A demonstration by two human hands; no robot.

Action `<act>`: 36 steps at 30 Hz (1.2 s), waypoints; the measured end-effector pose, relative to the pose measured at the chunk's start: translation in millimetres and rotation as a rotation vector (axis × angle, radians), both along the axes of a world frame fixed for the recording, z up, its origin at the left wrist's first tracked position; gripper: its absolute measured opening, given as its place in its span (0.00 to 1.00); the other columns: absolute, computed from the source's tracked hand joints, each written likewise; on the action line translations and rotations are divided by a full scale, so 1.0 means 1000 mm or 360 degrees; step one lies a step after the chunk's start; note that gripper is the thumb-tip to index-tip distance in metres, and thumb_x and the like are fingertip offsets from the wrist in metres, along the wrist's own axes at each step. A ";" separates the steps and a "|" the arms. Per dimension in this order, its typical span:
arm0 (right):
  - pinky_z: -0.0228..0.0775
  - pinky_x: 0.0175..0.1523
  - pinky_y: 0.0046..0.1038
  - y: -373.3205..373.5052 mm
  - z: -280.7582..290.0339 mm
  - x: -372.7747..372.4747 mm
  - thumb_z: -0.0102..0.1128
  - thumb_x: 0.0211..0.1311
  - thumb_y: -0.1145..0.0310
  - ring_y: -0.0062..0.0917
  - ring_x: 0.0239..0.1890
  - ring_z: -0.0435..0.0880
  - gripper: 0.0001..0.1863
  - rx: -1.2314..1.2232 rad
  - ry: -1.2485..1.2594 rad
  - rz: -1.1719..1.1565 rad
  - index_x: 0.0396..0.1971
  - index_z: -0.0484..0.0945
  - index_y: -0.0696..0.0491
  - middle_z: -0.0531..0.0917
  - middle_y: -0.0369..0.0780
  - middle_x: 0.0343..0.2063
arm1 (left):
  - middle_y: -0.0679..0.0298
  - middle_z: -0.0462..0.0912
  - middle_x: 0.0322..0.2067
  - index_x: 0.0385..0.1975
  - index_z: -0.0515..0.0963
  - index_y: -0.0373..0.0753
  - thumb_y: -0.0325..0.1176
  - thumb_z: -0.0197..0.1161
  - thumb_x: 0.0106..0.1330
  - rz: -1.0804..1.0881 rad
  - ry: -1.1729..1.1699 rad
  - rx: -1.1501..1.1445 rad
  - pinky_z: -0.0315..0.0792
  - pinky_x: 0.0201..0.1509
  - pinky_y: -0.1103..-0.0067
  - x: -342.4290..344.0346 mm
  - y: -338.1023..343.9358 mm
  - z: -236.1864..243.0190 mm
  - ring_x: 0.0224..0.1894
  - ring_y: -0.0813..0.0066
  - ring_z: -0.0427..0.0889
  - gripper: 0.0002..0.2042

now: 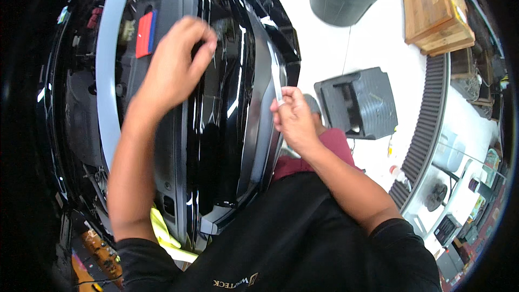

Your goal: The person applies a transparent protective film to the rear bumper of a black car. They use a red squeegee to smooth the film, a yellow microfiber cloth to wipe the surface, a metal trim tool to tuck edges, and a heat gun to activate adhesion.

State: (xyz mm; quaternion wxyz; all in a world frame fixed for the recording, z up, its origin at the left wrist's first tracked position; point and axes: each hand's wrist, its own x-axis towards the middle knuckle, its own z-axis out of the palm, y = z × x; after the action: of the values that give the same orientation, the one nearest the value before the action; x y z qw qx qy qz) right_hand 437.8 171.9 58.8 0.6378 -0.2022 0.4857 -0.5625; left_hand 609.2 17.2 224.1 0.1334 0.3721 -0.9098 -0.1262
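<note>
My left hand (pixel 175 65) hovers above the glossy black front panel (pixel 216 146) of a car, its fingers curled toward the thumb. It is a little blurred, and anything in its fingertips is too small to make out. My right hand (pixel 295 119) pinches the near end of a thin whitish strip (pixel 276 73) between thumb and fingers. That strip runs forward along the car's front edge, beside a grey panel (pixel 254 130). Just beyond my left hand, a flat red-orange and blue squeegee (pixel 144 35) lies on the dark trim of the engine bay.
A raised grey-blue bar (pixel 106 70) curves past the engine bay on the left. A bright yellow cloth (pixel 162 230) hangs near my left elbow. On the white floor to the right stand a black step stool (pixel 373 100), a dark bin (pixel 340 2) and a wooden cabinet (pixel 432 11).
</note>
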 end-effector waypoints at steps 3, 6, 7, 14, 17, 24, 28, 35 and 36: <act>0.68 0.31 0.21 -0.026 -0.012 0.016 0.57 0.73 0.69 0.15 0.25 0.74 0.10 -0.0059 0.0298 0.0067 0.47 0.73 0.58 0.78 0.33 0.28 | 0.54 0.78 0.40 0.36 0.76 0.30 0.25 0.61 0.67 0.0301 0.0187 0.0018 0.71 0.57 0.72 0.017 0.034 0.001 0.47 0.60 0.80 0.04; 0.70 0.34 0.22 -0.034 0.010 0.031 0.66 0.67 0.67 0.15 0.27 0.76 0.14 -0.0053 0.0767 0.0111 0.44 0.76 0.60 0.81 0.34 0.27 | 0.54 0.79 0.43 0.37 0.78 0.31 0.25 0.61 0.67 0.0552 0.0316 0.0063 0.71 0.58 0.71 0.034 0.067 -0.013 0.49 0.59 0.80 0.04; 0.70 0.33 0.23 -0.038 0.013 0.032 0.66 0.66 0.68 0.15 0.26 0.76 0.13 -0.0022 0.0809 0.0144 0.44 0.76 0.60 0.81 0.33 0.26 | 0.54 0.79 0.45 0.37 0.78 0.31 0.25 0.62 0.67 0.0577 0.0354 0.0050 0.71 0.59 0.70 0.036 0.075 -0.016 0.50 0.59 0.80 0.04; 0.67 0.23 0.30 -0.047 0.008 0.020 0.64 0.63 0.68 0.20 0.17 0.76 0.10 -0.0121 0.1141 0.0194 0.37 0.78 0.59 0.81 0.37 0.21 | 0.52 0.79 0.51 0.38 0.79 0.32 0.25 0.62 0.65 0.0628 0.0472 -0.0050 0.71 0.61 0.66 0.033 0.092 -0.036 0.55 0.52 0.78 0.05; 0.76 0.40 0.40 -0.048 0.024 0.019 0.61 0.61 0.66 0.42 0.32 0.85 0.13 0.0013 0.1248 0.0321 0.35 0.80 0.63 0.85 0.52 0.26 | 0.52 0.79 0.50 0.37 0.80 0.33 0.24 0.62 0.64 0.0640 0.0490 -0.0098 0.71 0.60 0.65 0.031 0.094 -0.039 0.54 0.51 0.78 0.04; 0.77 0.50 0.49 -0.042 0.024 0.029 0.57 0.60 0.67 0.56 0.38 0.86 0.16 -0.0201 0.1555 0.0193 0.37 0.78 0.67 0.85 0.61 0.31 | 0.53 0.80 0.48 0.36 0.80 0.33 0.25 0.62 0.64 0.0620 0.0485 -0.0169 0.72 0.60 0.64 0.035 0.096 -0.040 0.53 0.51 0.78 0.04; 0.77 0.50 0.48 -0.055 -0.006 0.019 0.59 0.60 0.67 0.56 0.39 0.85 0.16 -0.0270 0.1751 -0.0083 0.39 0.77 0.66 0.84 0.61 0.34 | 0.53 0.80 0.48 0.36 0.80 0.32 0.25 0.62 0.64 0.0570 0.0495 -0.0198 0.71 0.60 0.64 0.037 0.093 -0.044 0.53 0.50 0.78 0.05; 0.75 0.54 0.50 -0.141 -0.019 -0.095 0.59 0.62 0.66 0.54 0.45 0.84 0.15 -0.0058 0.2135 -0.0085 0.39 0.75 0.64 0.84 0.59 0.37 | 0.52 0.78 0.49 0.36 0.80 0.33 0.25 0.62 0.63 0.0597 0.0434 -0.0149 0.70 0.64 0.63 0.032 0.090 -0.040 0.55 0.49 0.76 0.05; 0.73 0.54 0.48 -0.159 -0.019 -0.108 0.58 0.61 0.67 0.54 0.46 0.83 0.14 -0.0141 0.2165 -0.0102 0.41 0.76 0.63 0.84 0.59 0.39 | 0.52 0.78 0.49 0.36 0.80 0.33 0.25 0.63 0.63 0.0583 0.0403 -0.0175 0.69 0.66 0.62 0.031 0.089 -0.040 0.56 0.48 0.76 0.05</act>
State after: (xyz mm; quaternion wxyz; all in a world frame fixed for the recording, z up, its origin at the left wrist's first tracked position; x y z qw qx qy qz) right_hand 330.1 13.0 39.4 0.1647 -0.5222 0.7609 -0.3482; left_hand 640.4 106.6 184.1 0.2873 0.5043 -0.8087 -0.0957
